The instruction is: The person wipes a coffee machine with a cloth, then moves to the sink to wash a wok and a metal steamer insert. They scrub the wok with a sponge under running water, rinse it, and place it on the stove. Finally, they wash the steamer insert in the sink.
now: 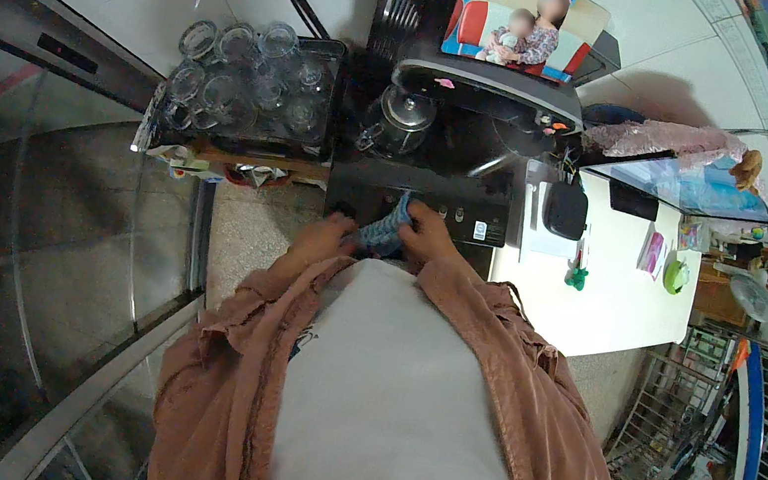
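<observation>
A blue-grey knitted or textured cloth [384,232] is stretched between my two hands, close in front of my body. My left hand [326,237] grips its left end, with the fingers partly hidden, and my right hand [430,232] pinches its upper right part. Just beyond lies the dark front panel [379,177] of a black appliance, perhaps a stove, with small knobs or switches near my right hand. A glass pot with a metal lid [408,110] stands on its dark top.
Upside-down glass mugs [237,47] crowd a black tray [336,104] at the left. A screen [524,21] stands at the back. On the right, a white table [600,304] holds a black pouch-like item [566,210] and a green object [677,276]. Glass-fronted doors [77,229] flank the left.
</observation>
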The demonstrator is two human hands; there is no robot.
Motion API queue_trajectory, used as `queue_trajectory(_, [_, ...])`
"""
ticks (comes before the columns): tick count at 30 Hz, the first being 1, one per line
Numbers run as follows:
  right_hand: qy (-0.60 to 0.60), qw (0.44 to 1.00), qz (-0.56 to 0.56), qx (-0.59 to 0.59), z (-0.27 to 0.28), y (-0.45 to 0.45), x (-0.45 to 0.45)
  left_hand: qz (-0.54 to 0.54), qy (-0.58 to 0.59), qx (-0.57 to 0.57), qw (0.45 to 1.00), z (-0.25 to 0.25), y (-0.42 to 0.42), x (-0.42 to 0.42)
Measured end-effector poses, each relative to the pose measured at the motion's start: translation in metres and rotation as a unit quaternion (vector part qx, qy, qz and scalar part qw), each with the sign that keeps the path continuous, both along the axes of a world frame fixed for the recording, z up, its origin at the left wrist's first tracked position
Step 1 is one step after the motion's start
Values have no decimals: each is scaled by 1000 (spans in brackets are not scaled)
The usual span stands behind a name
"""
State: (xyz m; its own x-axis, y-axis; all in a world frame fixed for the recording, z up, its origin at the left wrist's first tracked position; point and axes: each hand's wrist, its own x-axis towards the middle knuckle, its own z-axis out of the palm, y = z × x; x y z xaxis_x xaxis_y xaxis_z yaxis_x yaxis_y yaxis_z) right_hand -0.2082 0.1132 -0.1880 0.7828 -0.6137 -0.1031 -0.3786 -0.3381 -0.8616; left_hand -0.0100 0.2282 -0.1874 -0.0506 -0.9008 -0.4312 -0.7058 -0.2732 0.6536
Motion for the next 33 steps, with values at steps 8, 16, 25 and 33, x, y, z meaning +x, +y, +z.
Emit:
queue_trajectory(8, [-112,973,165,-114,110,5,54,112,315,-171,927,116,-4,30])
queue_trajectory(16, [-63,939,337,-34,114,-7,72,344,317,-251,847,146,61,89])
queue_trajectory(25, [-132,989,68,4,116,-24,163,405,43,-350,844,133,52,177])
queue_trajectory(33, [-200,921,-149,-298,124,-106,307,434,-410,-445,668,156,-53,293])
